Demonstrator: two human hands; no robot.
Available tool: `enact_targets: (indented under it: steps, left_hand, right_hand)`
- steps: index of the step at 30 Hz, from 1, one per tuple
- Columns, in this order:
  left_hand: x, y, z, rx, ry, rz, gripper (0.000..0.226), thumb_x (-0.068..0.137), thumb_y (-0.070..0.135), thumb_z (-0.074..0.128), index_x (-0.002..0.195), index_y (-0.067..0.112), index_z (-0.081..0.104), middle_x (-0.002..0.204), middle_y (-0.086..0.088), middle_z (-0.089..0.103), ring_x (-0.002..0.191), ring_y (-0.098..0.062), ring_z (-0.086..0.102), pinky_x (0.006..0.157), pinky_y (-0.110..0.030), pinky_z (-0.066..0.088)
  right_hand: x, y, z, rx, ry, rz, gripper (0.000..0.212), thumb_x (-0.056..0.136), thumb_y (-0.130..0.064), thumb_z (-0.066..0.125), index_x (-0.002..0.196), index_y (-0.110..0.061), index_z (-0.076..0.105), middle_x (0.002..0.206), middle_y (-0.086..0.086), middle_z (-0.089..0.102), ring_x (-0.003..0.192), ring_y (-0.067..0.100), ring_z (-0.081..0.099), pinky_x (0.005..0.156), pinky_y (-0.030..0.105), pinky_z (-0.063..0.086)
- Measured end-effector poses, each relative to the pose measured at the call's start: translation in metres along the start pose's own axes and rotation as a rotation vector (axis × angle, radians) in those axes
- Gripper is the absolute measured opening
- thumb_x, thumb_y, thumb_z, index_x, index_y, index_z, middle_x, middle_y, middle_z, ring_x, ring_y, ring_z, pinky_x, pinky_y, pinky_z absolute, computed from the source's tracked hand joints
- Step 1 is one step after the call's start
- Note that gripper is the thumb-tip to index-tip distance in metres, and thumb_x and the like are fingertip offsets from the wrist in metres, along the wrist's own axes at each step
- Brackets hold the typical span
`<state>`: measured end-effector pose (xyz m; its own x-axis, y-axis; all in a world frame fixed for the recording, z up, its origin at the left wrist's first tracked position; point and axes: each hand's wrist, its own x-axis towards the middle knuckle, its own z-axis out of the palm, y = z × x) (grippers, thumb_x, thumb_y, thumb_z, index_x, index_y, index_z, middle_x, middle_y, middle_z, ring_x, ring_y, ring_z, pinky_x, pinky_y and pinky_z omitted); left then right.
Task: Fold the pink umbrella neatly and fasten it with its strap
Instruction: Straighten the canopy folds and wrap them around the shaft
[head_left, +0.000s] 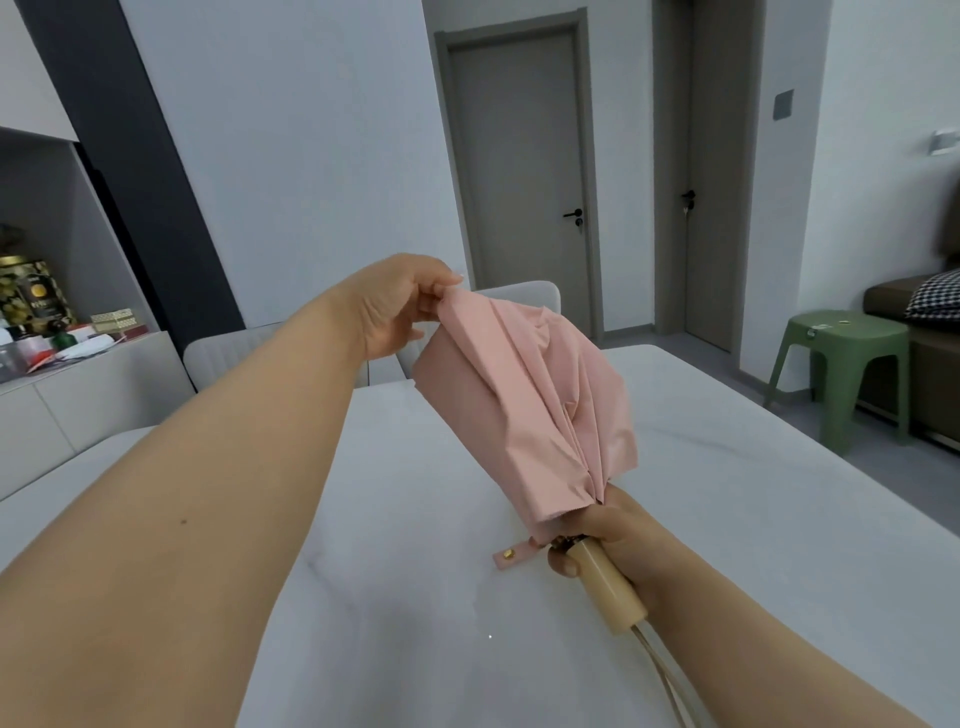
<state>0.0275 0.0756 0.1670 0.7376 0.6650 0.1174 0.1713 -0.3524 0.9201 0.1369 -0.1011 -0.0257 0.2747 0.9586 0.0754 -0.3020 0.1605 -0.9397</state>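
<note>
The pink umbrella (524, 395) is collapsed, its canopy loose and rumpled, held in the air above the white table (363, 545). My right hand (608, 535) grips it at the base of the canopy, by the top of the cream handle (605, 584). The handle points toward me, and a cream loop hangs from its end. My left hand (400, 306) pinches a fold of the canopy at its far tip. The pink strap (514, 555) with a gold snap sticks out to the left near the handle, unfastened.
Two pale chairs (234, 348) stand at the table's far side. A green stool (841, 364) and a sofa with a checked cushion (935, 296) are at the right. A sideboard with boxes and tins (41, 317) is at the left. Grey doors (524, 176) are behind.
</note>
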Motion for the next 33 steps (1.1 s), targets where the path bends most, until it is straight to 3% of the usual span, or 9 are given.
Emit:
enact_targets:
  steps: [2, 6, 10, 12, 19, 23, 27, 30, 33]
  left_hand:
    - [-0.003, -0.002, -0.002, 0.124, 0.002, 0.004, 0.023, 0.081, 0.018, 0.064, 0.06, 0.022, 0.058, 0.059, 0.008, 0.057, 0.06, -0.008, 0.053, 0.087, -0.036, 0.03]
    - [0.002, 0.0, -0.004, 0.016, 0.03, 0.009, 0.039, 0.089, 0.012, 0.061, 0.05, 0.021, 0.062, 0.058, 0.008, 0.06, 0.063, -0.007, 0.057, 0.086, -0.037, 0.029]
    - [-0.001, 0.0, 0.002, 0.068, 0.047, 0.041, 0.014, 0.089, 0.004, 0.063, 0.085, 0.017, 0.068, 0.07, 0.005, 0.063, 0.073, -0.009, 0.057, 0.086, -0.03, 0.039]
    - [-0.001, 0.0, 0.002, -0.03, 0.109, 0.051, 0.014, 0.089, 0.002, 0.062, 0.089, 0.015, 0.068, 0.068, 0.004, 0.06, 0.07, -0.01, 0.056, 0.083, -0.028, 0.043]
    - [-0.018, -0.014, 0.029, -0.016, 0.494, 0.085, 0.015, 0.076, 0.027, 0.065, 0.072, 0.017, 0.054, 0.067, 0.001, 0.053, 0.069, -0.02, 0.05, 0.074, -0.034, 0.044]
    - [-0.055, -0.05, 0.071, 0.054, 0.443, 0.021, 0.024, 0.073, 0.039, 0.064, 0.074, 0.017, 0.054, 0.074, -0.003, 0.062, 0.072, -0.023, 0.056, 0.073, -0.036, 0.048]
    - [-0.09, -0.077, 0.112, 0.129, 0.358, -0.019, 0.035, 0.081, 0.047, 0.067, 0.087, 0.017, 0.049, 0.086, -0.003, 0.066, 0.086, -0.024, 0.067, 0.082, -0.043, 0.055]
    - [-0.093, -0.083, 0.129, 0.206, 0.363, 0.031, 0.026, 0.082, 0.033, 0.068, 0.088, 0.021, 0.046, 0.081, -0.001, 0.063, 0.08, -0.023, 0.068, 0.078, -0.044, 0.055]
    - [-0.091, -0.088, 0.131, 0.201, 0.404, 0.141, 0.018, 0.081, 0.009, 0.06, 0.079, 0.02, 0.046, 0.077, -0.013, 0.062, 0.072, -0.033, 0.065, 0.072, -0.052, 0.055]
  right_hand:
    - [-0.002, -0.001, 0.001, 0.019, 0.012, -0.002, 0.023, 0.06, 0.001, 0.056, 0.082, -0.001, 0.057, 0.061, 0.015, 0.057, 0.062, 0.033, 0.052, 0.038, 0.024, 0.037]
    - [-0.001, -0.001, 0.001, 0.046, 0.017, 0.002, 0.021, 0.063, 0.003, 0.056, 0.083, 0.0, 0.057, 0.061, 0.015, 0.057, 0.082, 0.045, 0.046, 0.038, 0.024, 0.037]
    - [-0.001, 0.0, 0.0, 0.03, 0.0, -0.002, 0.02, 0.062, 0.003, 0.056, 0.082, 0.0, 0.057, 0.064, 0.016, 0.056, 0.078, 0.044, 0.051, 0.039, 0.025, 0.037]
    - [-0.001, 0.0, 0.002, 0.005, -0.008, -0.004, 0.02, 0.061, 0.005, 0.058, 0.08, 0.0, 0.058, 0.066, 0.017, 0.053, 0.07, 0.043, 0.06, 0.039, 0.026, 0.036]
    - [0.0, 0.001, 0.001, -0.028, 0.046, -0.027, 0.023, 0.058, -0.001, 0.061, 0.081, -0.003, 0.06, 0.064, 0.014, 0.058, 0.049, 0.021, 0.054, 0.043, 0.027, 0.04]
    - [0.007, 0.006, -0.008, 0.006, 0.173, -0.055, 0.033, 0.06, -0.003, 0.063, 0.093, 0.001, 0.061, 0.067, 0.015, 0.061, 0.063, 0.026, 0.059, 0.045, 0.028, 0.043]
    - [0.012, 0.007, -0.012, 0.077, 0.274, -0.086, 0.042, 0.058, -0.002, 0.06, 0.1, 0.006, 0.058, 0.07, 0.015, 0.06, 0.053, 0.02, 0.062, 0.041, 0.025, 0.043]
    - [0.013, 0.008, -0.014, 0.074, 0.301, -0.07, 0.054, 0.06, -0.001, 0.065, 0.111, 0.013, 0.056, 0.077, 0.018, 0.059, 0.051, 0.017, 0.061, 0.042, 0.025, 0.044]
    - [0.014, 0.009, -0.016, 0.1, 0.325, -0.044, 0.049, 0.065, 0.003, 0.066, 0.112, 0.013, 0.055, 0.083, 0.021, 0.06, 0.052, 0.017, 0.062, 0.041, 0.024, 0.045]
